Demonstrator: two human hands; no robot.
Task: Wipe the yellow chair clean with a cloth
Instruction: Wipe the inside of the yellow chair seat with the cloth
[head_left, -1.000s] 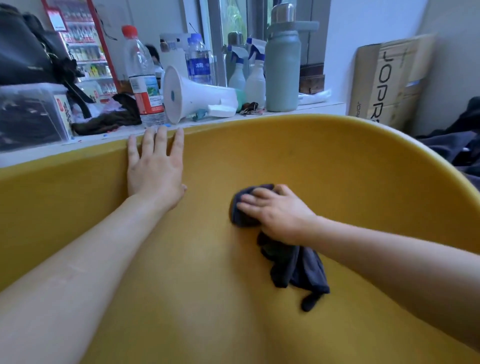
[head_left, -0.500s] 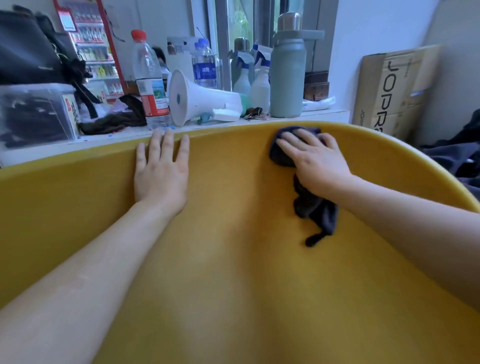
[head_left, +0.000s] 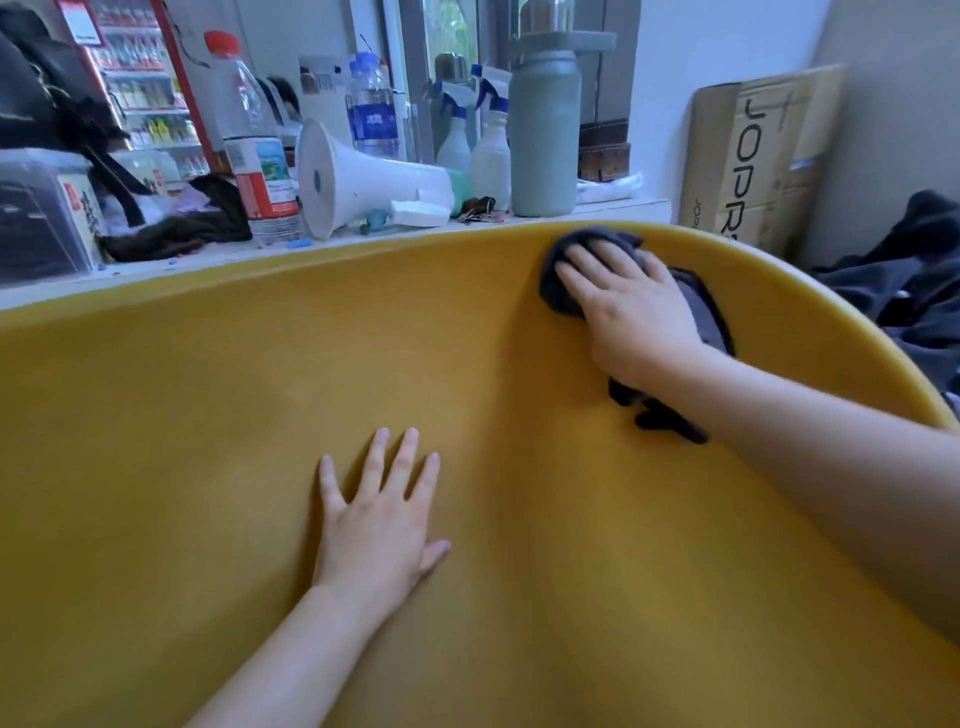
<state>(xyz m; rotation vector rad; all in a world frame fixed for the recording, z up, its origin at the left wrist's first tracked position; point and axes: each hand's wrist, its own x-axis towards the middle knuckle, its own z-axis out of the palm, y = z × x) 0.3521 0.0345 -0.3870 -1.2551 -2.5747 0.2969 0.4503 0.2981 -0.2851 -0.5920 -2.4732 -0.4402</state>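
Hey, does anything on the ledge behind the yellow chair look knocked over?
Only the white megaphone: it lies on its side on the ledge, while the red-capped bottle and green flask stand upright.

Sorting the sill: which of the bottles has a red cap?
The tall clear bottle left of the white megaphone; the smaller water bottle behind it has a blue cap.

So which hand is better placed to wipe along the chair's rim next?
Right: the right hand presses the dark grey cloth against the yellow chair near its rim; the left hand lies flat, empty.
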